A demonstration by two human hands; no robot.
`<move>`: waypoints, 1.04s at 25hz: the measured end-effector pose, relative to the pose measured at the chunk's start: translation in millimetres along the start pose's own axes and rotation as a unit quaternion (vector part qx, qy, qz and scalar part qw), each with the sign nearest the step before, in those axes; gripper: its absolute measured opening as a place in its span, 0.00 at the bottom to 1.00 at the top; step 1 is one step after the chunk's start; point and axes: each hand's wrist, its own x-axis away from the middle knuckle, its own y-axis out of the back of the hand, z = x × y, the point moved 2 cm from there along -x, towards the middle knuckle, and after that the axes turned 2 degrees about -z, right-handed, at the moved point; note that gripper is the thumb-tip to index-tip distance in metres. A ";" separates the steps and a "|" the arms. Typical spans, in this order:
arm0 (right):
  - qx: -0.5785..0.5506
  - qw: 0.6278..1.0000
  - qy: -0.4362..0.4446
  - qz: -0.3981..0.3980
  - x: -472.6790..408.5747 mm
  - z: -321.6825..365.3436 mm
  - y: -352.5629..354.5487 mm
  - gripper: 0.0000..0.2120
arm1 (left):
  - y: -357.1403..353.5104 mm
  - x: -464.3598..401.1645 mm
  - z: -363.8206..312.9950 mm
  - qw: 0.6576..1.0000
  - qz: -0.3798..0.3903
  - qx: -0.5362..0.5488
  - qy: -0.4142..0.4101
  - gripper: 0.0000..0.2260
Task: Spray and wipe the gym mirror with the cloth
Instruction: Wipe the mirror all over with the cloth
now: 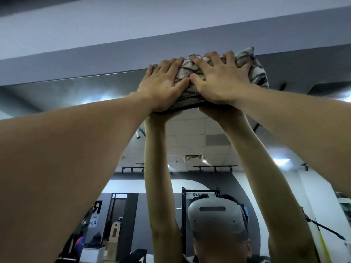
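Observation:
A bunched cloth (258, 73), pale with dark wavy lines, is pressed against the top edge of the gym mirror (91, 95). My left hand (163, 86) lies on the cloth's left part with fingers stretched flat, pressing it to the glass. My right hand (220, 82) sits beside it, thumbs nearly touching, its fingers arched and dug into the bunched fabric. Both arms reach up overhead. The mirror shows their reflection just below. No spray bottle is in view.
A grey-white wall beam (171, 44) runs above the mirror's top edge. The glass reflects a person with a headset (214, 217), a black rack (183, 211), ceiling lights and gym gear at lower left (91, 242).

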 end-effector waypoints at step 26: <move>0.007 0.999 -0.033 0.005 -40.4 241.6 -51.7 0.29 | 54.2 72.7 232.9 1.000 0.013 0.004 -0.024 0.37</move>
